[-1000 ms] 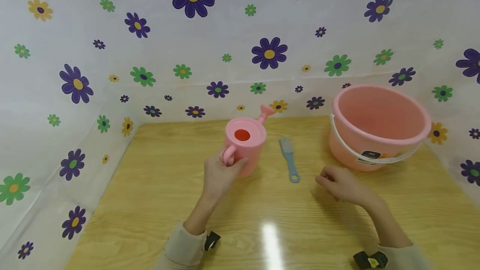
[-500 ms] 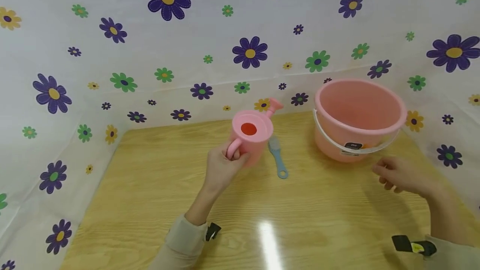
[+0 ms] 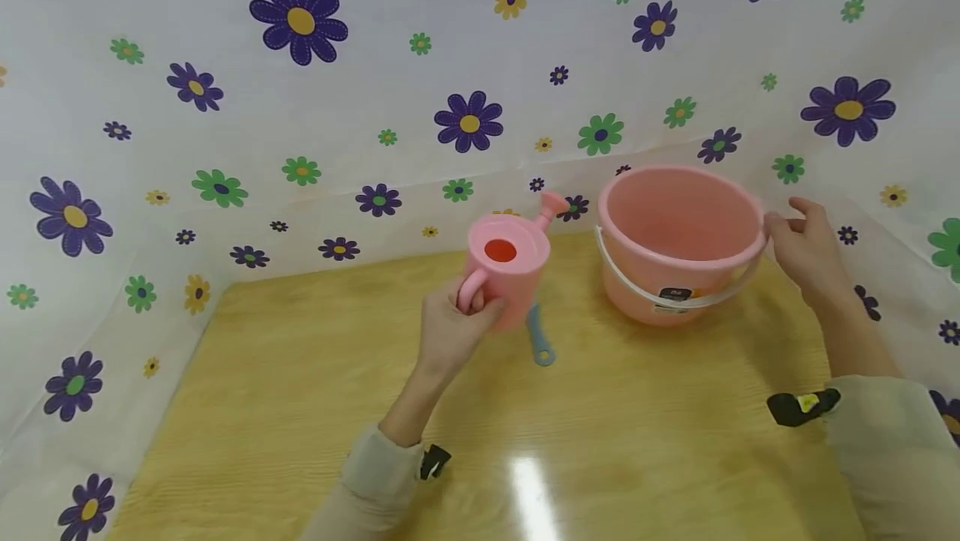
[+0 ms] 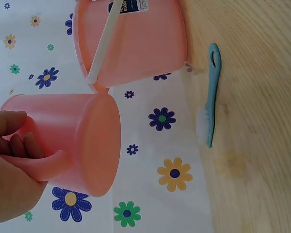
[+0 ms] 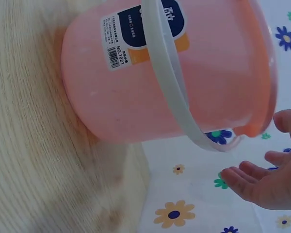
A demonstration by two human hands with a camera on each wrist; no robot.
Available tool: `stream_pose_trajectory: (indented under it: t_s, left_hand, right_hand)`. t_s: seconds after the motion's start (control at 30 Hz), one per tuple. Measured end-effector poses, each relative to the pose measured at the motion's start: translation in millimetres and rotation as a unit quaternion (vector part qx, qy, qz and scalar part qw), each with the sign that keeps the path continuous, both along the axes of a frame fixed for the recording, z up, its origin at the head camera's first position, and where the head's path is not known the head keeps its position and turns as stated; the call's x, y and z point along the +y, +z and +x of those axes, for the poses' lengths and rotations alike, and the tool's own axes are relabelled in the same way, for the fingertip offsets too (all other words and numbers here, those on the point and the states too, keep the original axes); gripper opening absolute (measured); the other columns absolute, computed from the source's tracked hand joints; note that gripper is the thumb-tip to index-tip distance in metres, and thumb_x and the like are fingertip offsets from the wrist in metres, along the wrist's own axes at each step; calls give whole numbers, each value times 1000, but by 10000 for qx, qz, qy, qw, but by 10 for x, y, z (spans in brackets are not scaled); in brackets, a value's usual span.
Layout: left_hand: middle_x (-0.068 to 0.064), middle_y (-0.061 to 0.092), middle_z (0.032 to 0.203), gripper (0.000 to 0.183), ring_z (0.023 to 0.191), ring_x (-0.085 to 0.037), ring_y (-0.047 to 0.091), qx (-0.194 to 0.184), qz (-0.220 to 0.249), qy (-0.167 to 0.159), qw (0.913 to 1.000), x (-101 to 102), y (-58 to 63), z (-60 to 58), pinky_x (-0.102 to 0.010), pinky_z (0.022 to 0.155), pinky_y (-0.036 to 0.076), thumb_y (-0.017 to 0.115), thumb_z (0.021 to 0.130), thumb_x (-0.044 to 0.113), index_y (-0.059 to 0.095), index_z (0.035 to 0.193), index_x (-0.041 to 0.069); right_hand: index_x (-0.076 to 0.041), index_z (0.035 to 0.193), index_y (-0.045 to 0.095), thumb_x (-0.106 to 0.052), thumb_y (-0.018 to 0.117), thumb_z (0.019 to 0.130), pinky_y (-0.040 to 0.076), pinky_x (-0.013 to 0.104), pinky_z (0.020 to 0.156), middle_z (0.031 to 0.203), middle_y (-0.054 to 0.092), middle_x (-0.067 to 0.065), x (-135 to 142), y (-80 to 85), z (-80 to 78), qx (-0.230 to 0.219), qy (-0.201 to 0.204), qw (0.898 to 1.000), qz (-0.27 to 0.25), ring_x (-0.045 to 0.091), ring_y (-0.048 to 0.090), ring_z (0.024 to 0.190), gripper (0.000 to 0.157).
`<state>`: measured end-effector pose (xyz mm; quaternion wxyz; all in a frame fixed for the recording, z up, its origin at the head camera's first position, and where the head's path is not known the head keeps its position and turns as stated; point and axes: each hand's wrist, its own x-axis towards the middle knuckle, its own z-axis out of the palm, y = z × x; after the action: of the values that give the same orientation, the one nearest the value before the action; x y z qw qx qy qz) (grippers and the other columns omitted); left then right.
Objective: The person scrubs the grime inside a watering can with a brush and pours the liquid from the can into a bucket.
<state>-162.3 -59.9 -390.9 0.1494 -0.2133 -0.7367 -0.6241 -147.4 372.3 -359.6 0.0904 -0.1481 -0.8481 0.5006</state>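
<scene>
A pink watering can (image 3: pixel 519 287) is lifted above the table, its spout pointing to the far right. My left hand (image 3: pixel 448 333) grips it by the handle, with the fingers curled through the loop in the left wrist view. A pink bucket (image 3: pixel 637 274) with a white bail handle (image 5: pixel 167 82) stands upright to the right. At the bucket's right rim is my right hand (image 3: pixel 812 253). Its thumb (image 5: pixel 283 120) is right by the rim, while the other fingers are spread loosely below, outside the bucket.
A blue-handled brush (image 4: pixel 213 92) with white bristles lies on the wooden table (image 3: pixel 337 374), partly hidden behind the watering can in the head view. A white flower-print sheet (image 3: pixel 337 116) rises at the back and both sides.
My right hand has moved right and up from the table's front area to the bucket's rim, its fingers opening. The watering can stays in my left hand, and the head view has turned right.
</scene>
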Motion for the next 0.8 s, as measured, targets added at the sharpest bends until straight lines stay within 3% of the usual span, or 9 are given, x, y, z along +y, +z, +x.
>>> stream_pose_trajectory:
  t_s: [0.07, 0.1, 0.43, 0.6, 0.8]
  left_hand:
    - [-1, 39, 60, 32, 57, -10, 36, -8, 19, 52, 10000, 48, 6, -2, -21, 51, 29, 74, 80, -5, 47, 66, 4]
    - [-1, 39, 60, 32, 57, -9, 36, 7, 13, 78, 10000, 74, 7, -11, -21, 51, 29, 74, 80, -4, 46, 66, 5]
    - [2, 39, 57, 29, 54, -10, 36, 213, -240, 252, 9992, 349, 86, -155, -21, 50, 30, 72, 80, -1, 47, 65, 6]
    - [0, 40, 61, 28, 58, -14, 39, 496, -424, 103, 9978, 427, 112, -198, -21, 53, 33, 70, 80, -6, 47, 69, 4]
    - [-2, 41, 62, 28, 58, -14, 39, 759, -732, 4, 9944, 542, 139, -273, -21, 54, 33, 69, 83, -7, 47, 69, 4]
  right_hand:
    - [-5, 157, -3, -50, 33, 102, 33, 65, 107, 157, 11, 35, -26, 3, -87, 7, 9, 9999, -106, 54, 23, 140, 80]
    - [-6, 158, -2, -50, 33, 102, 26, 68, 109, 158, 10, 34, -32, 2, -128, 18, 28, 9999, -136, 54, 21, 141, 80]
    - [-13, 159, 3, -50, 33, 103, 24, 60, 114, 161, 12, 26, 28, 56, -380, -262, 126, 9982, -527, 46, 24, 145, 74]
    - [-15, 159, 2, -49, 31, 104, 26, 61, 113, 161, 9, 27, -22, 57, -425, -424, 331, 9980, -332, 48, 21, 145, 71]
    - [-8, 158, 7, -40, 26, 105, 21, 63, 113, 162, 8, 25, -80, 77, -431, -409, 279, 9987, -157, 48, 14, 147, 65]
